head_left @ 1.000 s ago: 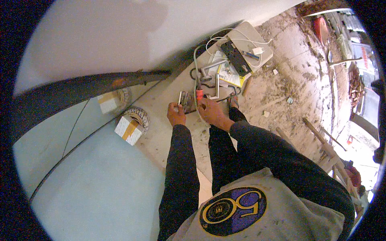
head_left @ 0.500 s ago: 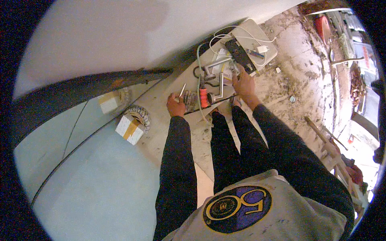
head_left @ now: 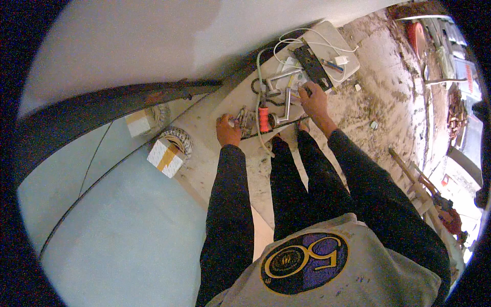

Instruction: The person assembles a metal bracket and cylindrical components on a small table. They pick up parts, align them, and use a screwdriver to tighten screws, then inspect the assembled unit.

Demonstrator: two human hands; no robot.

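My left hand [head_left: 228,131] is at the left end of a long pale board [head_left: 238,102], its fingers closed round a small pale, slim thing that is mostly hidden. Beside it lie several small metal parts [head_left: 243,117]. My right hand [head_left: 315,104] is over the right part of the board, fingers curled in a pinch; what they hold, if anything, I cannot make out. Between the hands are a red ribbed grip [head_left: 264,119] and L-shaped silver door handles [head_left: 288,106]. A long black plate [head_left: 313,66] lies just beyond my right hand.
A white cable [head_left: 286,41] with a white plug-in charger [head_left: 341,60] lies at the board's far end. A white box with brown tape [head_left: 168,157] stands at left by a round coil [head_left: 179,142]. A pale wall [head_left: 128,46] rises behind; dirty floor [head_left: 363,107] lies right.
The pale, slim thing in my left hand stuck up before and now shows much less. My right hand has shifted slightly right, its fingers more curled.
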